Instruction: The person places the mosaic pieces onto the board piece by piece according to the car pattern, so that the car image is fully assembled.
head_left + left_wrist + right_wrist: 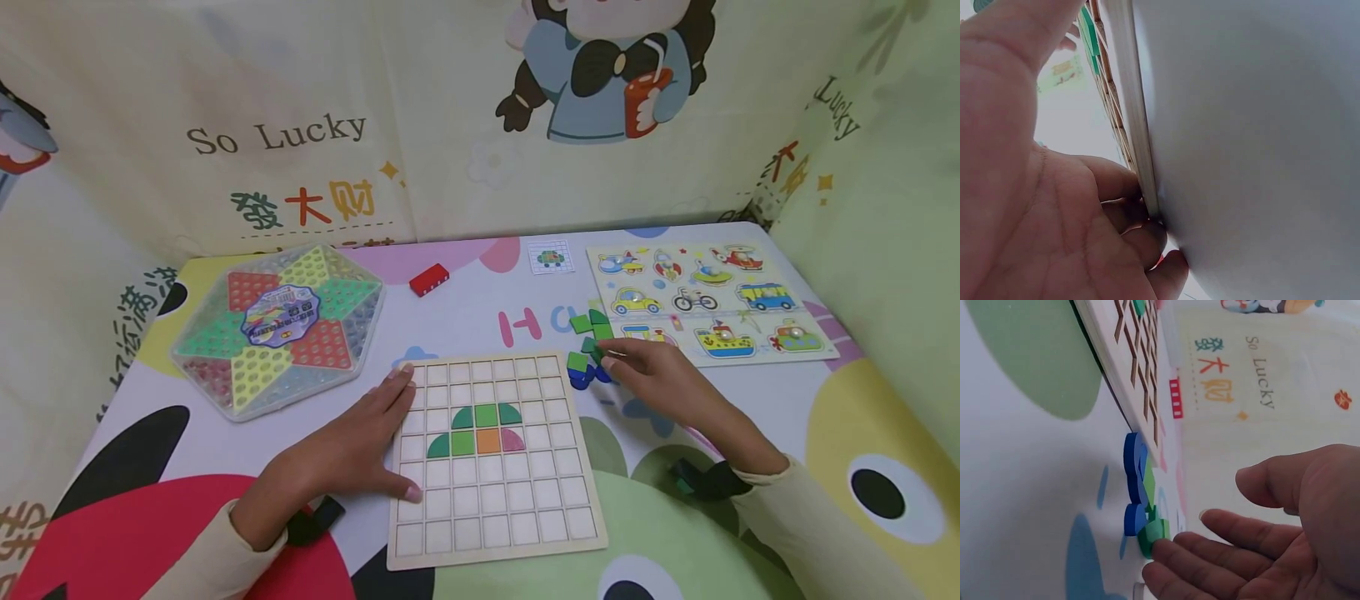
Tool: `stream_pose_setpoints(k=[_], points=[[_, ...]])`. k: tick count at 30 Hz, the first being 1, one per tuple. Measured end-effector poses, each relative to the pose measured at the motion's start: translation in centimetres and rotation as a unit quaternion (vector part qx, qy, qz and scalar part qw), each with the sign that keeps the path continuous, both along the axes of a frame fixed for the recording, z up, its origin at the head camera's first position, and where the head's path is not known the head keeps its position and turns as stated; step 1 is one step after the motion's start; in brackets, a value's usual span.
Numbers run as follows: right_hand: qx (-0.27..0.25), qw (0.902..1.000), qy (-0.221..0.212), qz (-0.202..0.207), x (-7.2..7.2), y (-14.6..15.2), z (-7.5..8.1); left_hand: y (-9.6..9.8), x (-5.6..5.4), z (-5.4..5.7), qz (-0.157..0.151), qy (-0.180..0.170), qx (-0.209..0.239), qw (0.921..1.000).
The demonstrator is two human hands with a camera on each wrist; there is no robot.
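Note:
A square wooden grid board (pixel 492 500) lies in front of me. Near its middle, green, orange and pink pieces fill several cells, among them an orange square (pixel 488 442). My left hand (pixel 348 446) rests at the board's left side, thumb on the rim; in the left wrist view its fingertips touch the board's edge (pixel 1132 94). Beyond the right edge, my right hand (pixel 675 383) reaches to a small pile of green and blue pieces (pixel 577 362). In the right wrist view its fingers extend to a dark green piece (pixel 1149 540), thumb held apart. Blue curved pieces (pixel 1135 469) lie beside it.
A Chinese checkers board (pixel 281 325) with a star pattern lies at the back left. A red block (pixel 429 280) and a small picture card (pixel 551 257) are towards the back. On the right is a vehicle puzzle board (pixel 720 317), close beyond my right hand.

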State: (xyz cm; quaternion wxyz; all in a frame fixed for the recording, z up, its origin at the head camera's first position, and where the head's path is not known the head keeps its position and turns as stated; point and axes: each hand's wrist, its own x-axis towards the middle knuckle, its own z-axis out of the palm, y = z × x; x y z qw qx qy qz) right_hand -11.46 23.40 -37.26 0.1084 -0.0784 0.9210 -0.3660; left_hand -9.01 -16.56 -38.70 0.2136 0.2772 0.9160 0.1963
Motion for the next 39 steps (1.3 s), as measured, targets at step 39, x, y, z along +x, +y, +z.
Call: stream_pose_setpoints(k=[39], points=[[0.067, 0.9948, 0.073, -0.022, -4.4, -3.1, -2.2, -0.1, -0.1, -0.3, 0.002, 0.005, -0.006, 1.0]])
